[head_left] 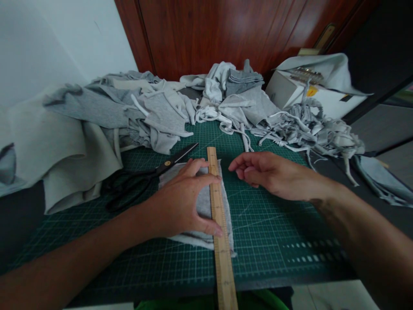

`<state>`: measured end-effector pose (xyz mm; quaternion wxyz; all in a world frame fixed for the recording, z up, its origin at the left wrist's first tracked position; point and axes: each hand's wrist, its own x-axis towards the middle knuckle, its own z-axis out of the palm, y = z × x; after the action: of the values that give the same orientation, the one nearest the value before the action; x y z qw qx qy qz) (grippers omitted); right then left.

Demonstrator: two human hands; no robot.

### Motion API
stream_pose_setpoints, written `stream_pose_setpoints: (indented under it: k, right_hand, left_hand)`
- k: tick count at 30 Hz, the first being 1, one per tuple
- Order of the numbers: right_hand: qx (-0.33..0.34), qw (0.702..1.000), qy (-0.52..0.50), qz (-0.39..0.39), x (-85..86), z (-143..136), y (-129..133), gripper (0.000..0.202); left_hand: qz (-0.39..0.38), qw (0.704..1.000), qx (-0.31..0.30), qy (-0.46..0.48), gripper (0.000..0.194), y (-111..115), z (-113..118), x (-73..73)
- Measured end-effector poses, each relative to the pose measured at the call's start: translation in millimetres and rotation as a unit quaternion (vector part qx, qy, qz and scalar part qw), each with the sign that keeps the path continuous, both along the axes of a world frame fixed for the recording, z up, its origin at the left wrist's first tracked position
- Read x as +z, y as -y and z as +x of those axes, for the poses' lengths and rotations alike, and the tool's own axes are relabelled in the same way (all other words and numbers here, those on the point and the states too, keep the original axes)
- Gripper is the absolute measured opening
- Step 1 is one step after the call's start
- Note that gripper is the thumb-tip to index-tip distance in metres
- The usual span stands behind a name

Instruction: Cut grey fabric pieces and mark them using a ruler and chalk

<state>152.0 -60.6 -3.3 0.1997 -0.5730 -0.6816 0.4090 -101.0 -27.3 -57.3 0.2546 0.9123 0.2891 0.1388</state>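
Observation:
A wooden ruler (219, 224) lies lengthwise over a folded grey cloth (204, 209), near the cloth's right edge. Spread over the cloth, my left hand (180, 200) has its thumb and fingertips resting on the ruler, with its fingers apart. To the right of the ruler, my right hand (263, 172) hovers over the green mat with its fingers curled together; whether anything small is between them is hidden. Black scissors (151, 172) lie left of the cloth, their blades pointing up and to the right.
Grey cloth pieces (161, 107) are heaped at the back left. Further right are more fabric scraps (245, 94) and tangled strips (306, 125). A white box (284, 88) stands at the back right. The green cutting mat (264, 241) has a dark front edge.

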Motion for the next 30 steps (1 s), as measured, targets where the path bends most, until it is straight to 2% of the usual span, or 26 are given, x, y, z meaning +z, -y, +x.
stream_pose_setpoints:
  k: [3, 7, 9, 13, 19, 22, 24, 30]
  right_hand:
    - [-0.037, 0.995, -0.089, -0.032, -4.9, 0, -11, 0.024]
    - [-0.114, 0.963, -0.236, -0.069, -14.6, -3, -22, 0.034]
    - [-0.143, 0.952, -0.265, -0.063, -17.0, -3, -27, 0.033]
    - [-0.140, 0.962, -0.232, -0.041, -17.5, -3, -39, 0.023]
    - [-0.133, 0.973, -0.190, 0.000, -22.6, -8, -47, 0.009]
    - [-0.097, 0.975, -0.200, -0.010, -25.6, -11, -46, 0.015]
    - [-0.072, 0.980, -0.187, -0.001, -27.8, -13, -46, 0.013]
    - [-0.091, 0.987, -0.104, 0.078, -37.7, -20, -48, 0.017]
  left_hand:
    - [-0.009, 1.000, 0.004, 0.000, 0.101, 0, 1, 0.6]
    - [-0.019, 1.000, 0.010, 0.000, 0.097, 1, 1, 1.3]
    - [-0.021, 1.000, 0.013, 0.002, 0.095, 2, 1, 1.5]
    - [-0.019, 1.000, 0.014, 0.000, 0.094, 2, 0, 3.0]
    - [0.031, 0.999, -0.006, -0.004, 0.095, 1, 2, 4.7]
    - [0.041, 0.999, -0.008, 0.001, 0.096, 0, 3, 3.9]
    - [0.045, 0.999, -0.007, 0.011, 0.100, 0, 3, 3.3]
    - [0.049, 0.999, -0.001, -0.005, 0.107, 0, 3, 4.3]
